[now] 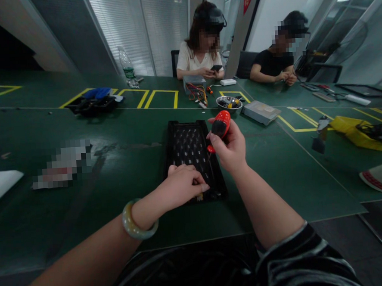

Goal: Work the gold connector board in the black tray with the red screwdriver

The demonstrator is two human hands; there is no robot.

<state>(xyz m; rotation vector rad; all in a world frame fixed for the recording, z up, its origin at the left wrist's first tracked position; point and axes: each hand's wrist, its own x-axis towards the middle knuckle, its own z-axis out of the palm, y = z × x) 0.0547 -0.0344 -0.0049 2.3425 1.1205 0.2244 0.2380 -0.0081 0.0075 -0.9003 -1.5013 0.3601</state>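
A black rectangular housing (190,138) with a raised rim and rows of small pale marks lies on the green table in front of me. My right hand (230,145) is closed around the red and black handle of a screwdriver (221,124) above its right side. The screwdriver's thin shaft points down toward the housing. Over the near end, my left hand (185,184) is bent, with thumb and forefinger pinched close to the right rim. Whatever lies between those fingertips is too small to make out.
Beyond the housing are a metal bowl (229,108) of small parts, a grey metal box (260,112) and a box with coloured wires (194,84). A black tray (91,103) stands left, a yellow bag (365,134) right. Two people sit across the table.
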